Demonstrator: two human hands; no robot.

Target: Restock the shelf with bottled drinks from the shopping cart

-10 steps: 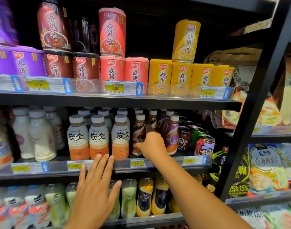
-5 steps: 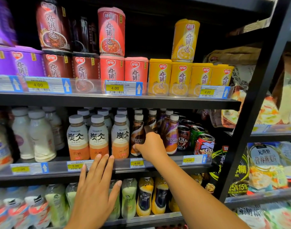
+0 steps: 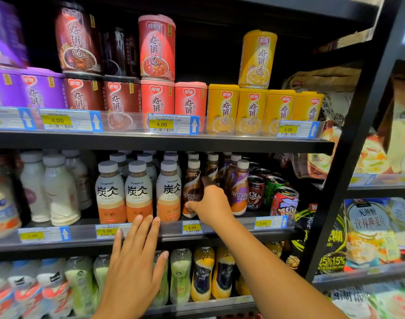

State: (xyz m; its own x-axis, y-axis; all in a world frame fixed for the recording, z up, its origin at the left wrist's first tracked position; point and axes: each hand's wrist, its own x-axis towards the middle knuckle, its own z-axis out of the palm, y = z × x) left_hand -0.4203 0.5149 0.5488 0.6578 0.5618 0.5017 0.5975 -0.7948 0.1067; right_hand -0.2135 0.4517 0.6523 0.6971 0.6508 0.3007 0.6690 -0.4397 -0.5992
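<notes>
Right hand [image 3: 209, 204] closed around a brown Nescafé bottle [image 3: 192, 189] held upright at the middle shelf [image 3: 231, 229] front, beside three Tanbing latte bottles [image 3: 138, 192], cartoon cans [image 3: 284, 201] to the right, left hand [image 3: 133, 268] flat with fingers spread, nothing held.

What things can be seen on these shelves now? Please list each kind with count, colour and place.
Porridge cups: many; purple, dark red, pink, yellow; top shelf, some stacked.
White bottles: at least three, middle shelf, left.
Tea bottles: three in front, more behind; grey caps, orange bases; middle shelf, centre.
Coffee bottles: several, brown and purple, middle shelf, right of centre.
Cans: about four visible, red and green, middle shelf, right end.
Price tags: several, yellow, on shelf edges.
Bottom bottles: many; green, yellow, red-white; bottom shelf.
Snack bags: several, mixed colours, right rack.
Left hand: open, flat, fingertips at the middle shelf edge.
Right hand: gripping a coffee bottle.
</notes>
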